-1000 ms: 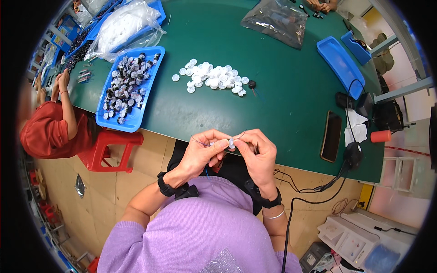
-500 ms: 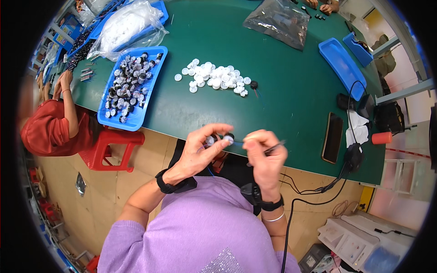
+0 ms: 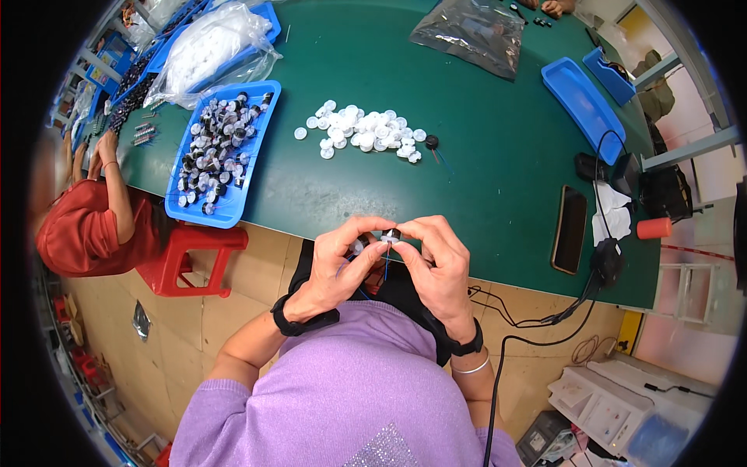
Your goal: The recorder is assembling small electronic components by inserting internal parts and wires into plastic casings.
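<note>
Between the fingertips of both hands, just off the table's near edge, sits a small black round part with a white cap (image 3: 391,234); thin wires (image 3: 387,267) hang from it. My left hand (image 3: 333,261) pinches its left side and also keeps a second capped black part (image 3: 359,246) in the curl of its fingers. On the opposite side, my right hand (image 3: 440,268) grips the same part with thumb and forefinger. Farther off lies a pile of white plastic caps (image 3: 366,128), with one uncapped black round part (image 3: 432,142) and its wires at the right end.
A blue tray (image 3: 240,204) full of capped black parts stands left, beside a bag of white pieces (image 3: 208,53). A dark plastic bag (image 3: 471,39), an elongated blue tray (image 3: 583,105) and a phone (image 3: 569,229) lie on the green table (image 3: 482,175). A co-worker in red (image 3: 85,226) sits left.
My right hand has moved left to meet my left hand at the capped part. The wires, stretched toward the right hand before, now hang down. The blurred dark thin thing by my right fingers no longer shows.
</note>
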